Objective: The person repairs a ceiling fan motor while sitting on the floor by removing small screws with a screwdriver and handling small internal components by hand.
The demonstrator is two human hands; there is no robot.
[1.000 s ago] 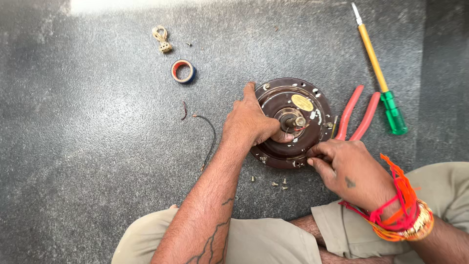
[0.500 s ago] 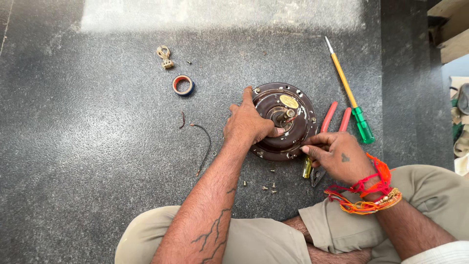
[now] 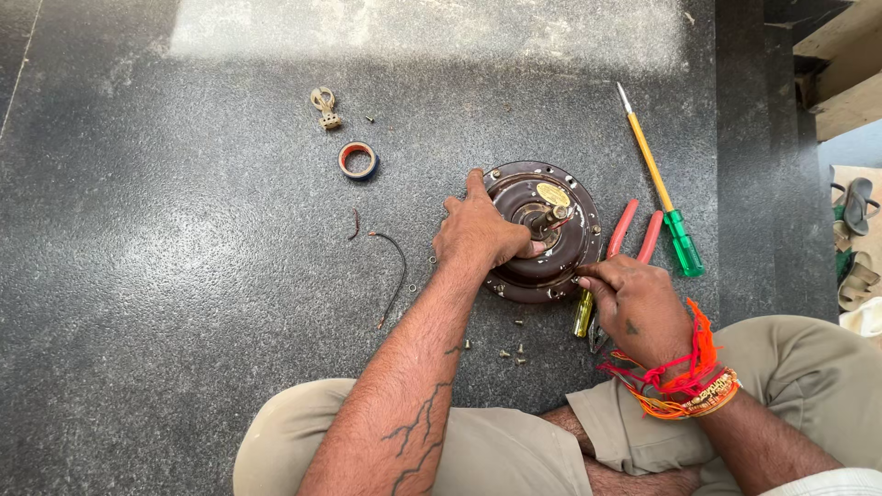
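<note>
A person sits cross-legged on a dark speckled stone floor (image 3: 184,276), bent over a round brown motor housing (image 3: 542,230) that lies flat just ahead of the knees. The left hand (image 3: 478,230) rests on the housing's nine o'clock side, fingers curled and pressed down over the rim, thumb reaching in towards the central shaft (image 3: 549,216). The right hand (image 3: 634,303) sits at the housing's five o'clock edge, fingers drawn together, pinching something small at the rim; what it grips I cannot make out. A bundle of orange and red threads (image 3: 689,377) wraps that wrist.

Under the right hand lie red-handled pliers (image 3: 634,230) and a yellow-handled tool (image 3: 583,312), both touching the housing's edge. At three o'clock, a little apart, lies a screwdriver with a yellow shaft and green grip (image 3: 661,197). Loose screws (image 3: 510,354) are scattered at six o'clock. Out at nine o'clock lies a curved black wire (image 3: 395,276); at ten o'clock, a tape roll (image 3: 357,160) and a small metal hook fitting (image 3: 324,106).
</note>
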